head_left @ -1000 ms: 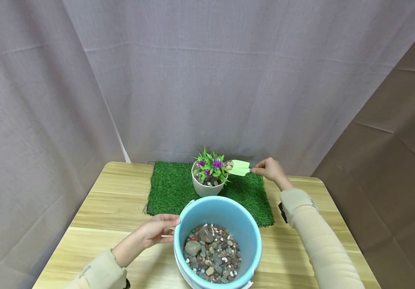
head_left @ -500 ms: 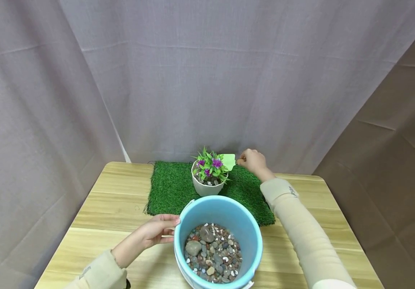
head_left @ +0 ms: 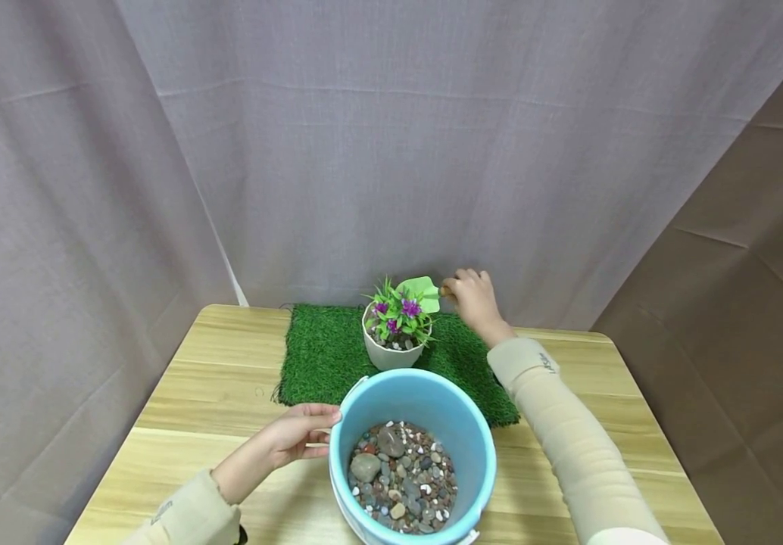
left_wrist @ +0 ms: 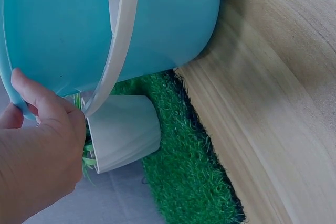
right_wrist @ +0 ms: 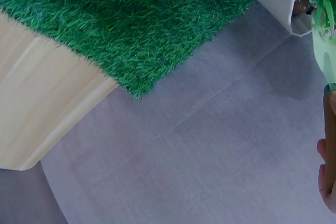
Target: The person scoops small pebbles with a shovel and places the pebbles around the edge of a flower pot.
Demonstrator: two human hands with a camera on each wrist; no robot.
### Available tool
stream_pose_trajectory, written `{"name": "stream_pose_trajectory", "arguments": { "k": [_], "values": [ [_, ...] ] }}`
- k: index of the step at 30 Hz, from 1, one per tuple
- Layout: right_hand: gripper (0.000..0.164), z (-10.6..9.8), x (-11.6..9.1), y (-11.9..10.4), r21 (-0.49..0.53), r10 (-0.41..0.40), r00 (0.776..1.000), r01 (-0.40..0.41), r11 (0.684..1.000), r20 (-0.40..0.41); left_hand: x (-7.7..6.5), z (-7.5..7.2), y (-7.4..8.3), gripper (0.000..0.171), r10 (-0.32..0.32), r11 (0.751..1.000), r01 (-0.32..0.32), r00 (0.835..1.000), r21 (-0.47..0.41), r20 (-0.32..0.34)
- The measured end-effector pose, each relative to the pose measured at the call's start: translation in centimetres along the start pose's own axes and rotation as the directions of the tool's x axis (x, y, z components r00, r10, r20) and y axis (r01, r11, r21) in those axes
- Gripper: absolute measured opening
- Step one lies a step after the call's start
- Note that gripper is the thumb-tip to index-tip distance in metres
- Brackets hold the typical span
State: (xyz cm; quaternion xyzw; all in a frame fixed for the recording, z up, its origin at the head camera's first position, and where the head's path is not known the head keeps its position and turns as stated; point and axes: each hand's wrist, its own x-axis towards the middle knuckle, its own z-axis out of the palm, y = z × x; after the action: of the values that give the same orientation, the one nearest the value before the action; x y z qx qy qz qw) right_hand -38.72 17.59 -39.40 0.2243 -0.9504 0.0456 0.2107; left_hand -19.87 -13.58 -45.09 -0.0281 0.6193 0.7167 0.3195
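Note:
My left hand [head_left: 296, 434] pinches the rim of a light blue bucket [head_left: 410, 393], thumb and fingers on either side of it. Pebbles [head_left: 408, 484] of mixed colours and sizes cover the bucket's bottom. Behind the bucket, a white flower pot [head_left: 393, 357] holds a leafy plant with purple flowers [head_left: 410, 307]. My right hand [head_left: 475, 303] grips the brown handle [right_wrist: 330, 129] of a small trowel. The trowel's pale green blade [head_left: 424, 292] is tipped over the pot's far right side, its tip behind the leaves.
The pot stands on a green artificial grass mat [head_left: 323, 356] at the back of a wooden table [head_left: 228, 363]. Grey curtain [head_left: 391, 151] hangs right behind the table, and brown cloth [head_left: 739, 325] hangs at the right. The bucket's white handle [left_wrist: 123, 30] hangs down outside.
The right hand has moved left and away from me with the trowel. Its blade, which bore pebbles, has tilted at the pot and shows none now. The left hand and bucket have stayed put.

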Motion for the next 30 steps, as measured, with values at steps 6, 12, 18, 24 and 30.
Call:
{"name": "stream_pose_trajectory", "arguments": {
  "k": [6,12,18,24,30],
  "values": [
    [0.017,-0.6,-0.9,0.9,-0.025,0.019,0.999,-0.021,0.999,-0.046,0.0,0.0,-0.1,0.037,0.001,1.000,-0.001,1.000,0.002,-0.003],
    [0.020,-2.0,-1.9,1.4,-0.043,0.097,0.994,-0.099,0.994,-0.052,0.1,0.0,-0.2,0.039,0.004,1.000,-0.004,1.000,0.004,-0.004],
    [0.023,-3.6,-3.5,2.1,-0.064,0.198,0.980,-0.199,0.978,-0.020,0.1,0.1,-0.1,0.039,0.004,1.000,-0.004,1.000,0.020,-0.025],
    [0.025,-4.9,-5.1,3.2,-0.024,0.217,0.976,-0.216,0.976,0.004,0.1,0.2,0.0,0.037,0.002,1.000,-0.001,1.000,0.025,-0.029],
    [0.024,-6.3,-6.2,3.5,0.031,0.212,0.977,-0.212,0.977,0.004,0.1,0.1,0.0,0.034,0.003,1.000,-0.002,1.000,0.028,-0.021]
  ]
}}
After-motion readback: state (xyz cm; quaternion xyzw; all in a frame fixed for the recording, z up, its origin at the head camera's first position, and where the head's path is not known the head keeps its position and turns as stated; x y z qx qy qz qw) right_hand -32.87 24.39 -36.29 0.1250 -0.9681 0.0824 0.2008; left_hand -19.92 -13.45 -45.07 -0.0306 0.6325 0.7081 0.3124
